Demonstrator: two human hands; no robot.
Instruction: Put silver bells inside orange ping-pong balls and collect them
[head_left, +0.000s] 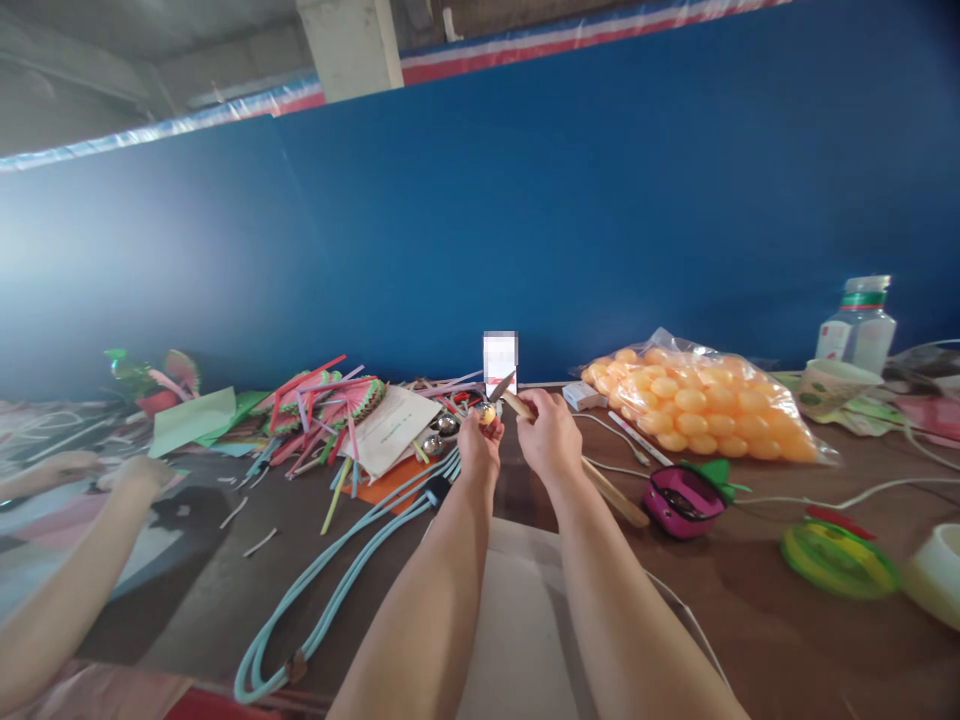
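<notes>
My left hand [480,450] is closed around a shiny round metal ball [487,412], held up in the fingertips. Close beside it, my right hand [549,435] grips a light wooden stick [616,495], which slants down to the right beneath the palm. A dark pointed blade-like piece [504,385] shows between the hands; what it is fixed to, I cannot tell. Two more shiny metal balls [433,446] lie on the table left of my left hand. A phone-like bright screen [500,360] stands upright behind my fingers. Pale blue cord [337,560] loops beside my left forearm.
Paper strips and folded paper [326,410] are heaped left. A bag of orange balls [697,405], a purple pouch [684,498], a green-yellow ring-shaped item [838,558] and a plastic bottle [856,325] stand right. Another person's hands [139,478] work at far left. A blue partition [525,220] rises behind.
</notes>
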